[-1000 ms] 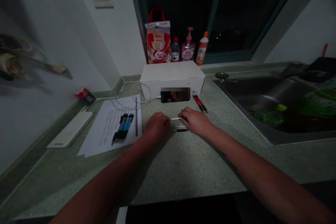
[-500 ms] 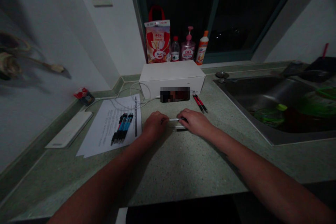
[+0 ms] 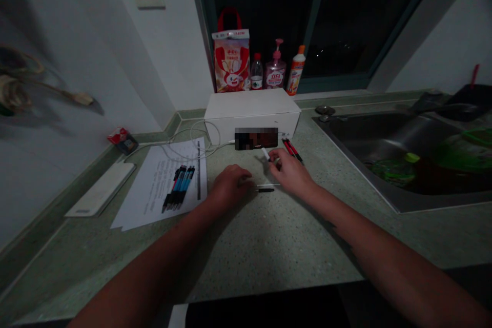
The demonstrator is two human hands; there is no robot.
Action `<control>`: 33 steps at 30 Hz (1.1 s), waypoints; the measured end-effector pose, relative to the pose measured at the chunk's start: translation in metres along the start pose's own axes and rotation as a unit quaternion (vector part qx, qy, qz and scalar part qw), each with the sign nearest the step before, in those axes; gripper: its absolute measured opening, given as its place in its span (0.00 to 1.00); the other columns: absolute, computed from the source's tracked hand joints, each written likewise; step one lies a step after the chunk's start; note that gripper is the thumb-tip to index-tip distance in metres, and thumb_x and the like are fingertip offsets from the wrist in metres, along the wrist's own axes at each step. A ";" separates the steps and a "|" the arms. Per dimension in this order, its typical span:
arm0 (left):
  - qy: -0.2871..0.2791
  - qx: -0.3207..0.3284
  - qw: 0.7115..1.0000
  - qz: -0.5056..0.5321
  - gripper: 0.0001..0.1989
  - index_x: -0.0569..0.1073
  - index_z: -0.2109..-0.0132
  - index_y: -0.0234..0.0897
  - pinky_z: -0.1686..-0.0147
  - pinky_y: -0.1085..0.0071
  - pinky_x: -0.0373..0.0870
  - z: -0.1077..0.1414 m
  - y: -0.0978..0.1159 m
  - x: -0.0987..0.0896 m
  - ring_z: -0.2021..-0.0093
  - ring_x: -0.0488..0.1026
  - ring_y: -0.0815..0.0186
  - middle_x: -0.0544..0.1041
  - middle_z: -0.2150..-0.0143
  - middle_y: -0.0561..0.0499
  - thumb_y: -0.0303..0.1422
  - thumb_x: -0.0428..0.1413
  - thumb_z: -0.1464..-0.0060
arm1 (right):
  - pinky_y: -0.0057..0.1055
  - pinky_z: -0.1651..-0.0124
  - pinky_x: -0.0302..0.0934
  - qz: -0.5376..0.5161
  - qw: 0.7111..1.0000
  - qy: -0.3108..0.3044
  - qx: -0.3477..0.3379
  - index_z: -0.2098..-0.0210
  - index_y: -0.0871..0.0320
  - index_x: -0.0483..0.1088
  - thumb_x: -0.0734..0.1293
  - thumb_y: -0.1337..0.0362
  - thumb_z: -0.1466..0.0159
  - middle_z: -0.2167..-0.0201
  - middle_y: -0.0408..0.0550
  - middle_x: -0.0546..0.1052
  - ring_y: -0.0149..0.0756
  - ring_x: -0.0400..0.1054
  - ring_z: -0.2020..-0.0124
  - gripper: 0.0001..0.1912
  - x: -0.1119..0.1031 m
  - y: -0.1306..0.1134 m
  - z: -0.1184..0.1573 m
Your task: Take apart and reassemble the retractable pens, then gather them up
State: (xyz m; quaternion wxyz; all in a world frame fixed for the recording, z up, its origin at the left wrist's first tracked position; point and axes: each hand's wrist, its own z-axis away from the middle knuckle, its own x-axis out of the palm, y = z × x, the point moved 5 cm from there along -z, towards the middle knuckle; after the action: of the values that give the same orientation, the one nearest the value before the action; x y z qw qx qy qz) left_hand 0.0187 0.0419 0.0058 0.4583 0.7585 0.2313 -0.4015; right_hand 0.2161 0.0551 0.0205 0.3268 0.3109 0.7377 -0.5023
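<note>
Right hand (image 3: 290, 174) moved away from the left, up the speckled countertop (image 3: 269, 246); its fingertips pinch a white pen tube (image 3: 265, 154), long axis tilted toward the white box (image 3: 251, 113). Left hand (image 3: 230, 187) rests half-curled, nothing visible in it. A thin pen refill (image 3: 269, 185) and black pen part (image 3: 264, 190) lie crosswise between the hands, nearer the left hand.

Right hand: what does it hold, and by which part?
The right hand pinches a white pen part near its lower end, between the fingers.
</note>
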 end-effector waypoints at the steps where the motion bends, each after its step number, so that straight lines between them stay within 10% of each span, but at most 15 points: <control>1: -0.028 0.018 0.999 -0.010 0.05 0.81 0.58 0.38 0.56 0.64 0.70 0.001 0.003 0.002 0.56 0.74 0.59 0.79 0.61 0.47 0.30 0.62 0.41 | 0.31 0.61 0.62 -0.014 1.000 0.017 0.004 0.45 0.57 0.68 0.64 0.67 0.33 0.57 0.49 0.80 0.37 0.73 0.65 0.17 -0.002 0.002 -0.001; 10: -0.081 0.051 0.990 -0.105 0.07 0.79 0.61 0.36 0.54 0.64 0.70 -0.001 0.016 0.006 0.56 0.74 0.58 0.78 0.61 0.46 0.26 0.57 0.38 | 0.34 0.58 0.64 0.066 0.997 0.042 -0.005 0.54 0.55 0.74 0.66 0.66 0.35 0.57 0.50 0.81 0.42 0.74 0.60 0.10 -0.008 0.005 -0.001; 21: 0.121 0.025 0.992 -0.035 0.12 0.79 0.54 0.38 0.52 0.61 0.71 0.000 -0.003 -0.025 0.56 0.75 0.58 0.80 0.58 0.47 0.31 0.50 0.32 | 0.42 0.50 0.65 0.119 0.990 0.055 -0.044 0.57 0.57 0.74 0.66 0.68 0.34 0.59 0.55 0.79 0.49 0.72 0.54 0.07 -0.011 0.016 -0.003; 33: 0.130 0.054 0.988 -0.062 0.12 0.80 0.55 0.38 0.53 0.60 0.73 0.000 0.002 -0.025 0.56 0.75 0.57 0.81 0.59 0.47 0.30 0.51 0.32 | 0.42 0.49 0.64 0.133 0.984 0.031 -0.111 0.59 0.56 0.74 0.66 0.70 0.33 0.59 0.53 0.78 0.48 0.71 0.54 0.06 -0.006 0.005 -0.003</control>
State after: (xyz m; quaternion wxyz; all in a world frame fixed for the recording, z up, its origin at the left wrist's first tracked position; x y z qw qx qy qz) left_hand 0.0059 0.0415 0.0269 0.3569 0.8121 0.3132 -0.3391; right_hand 0.2230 0.0587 0.0237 0.4006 0.3832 0.7508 -0.3591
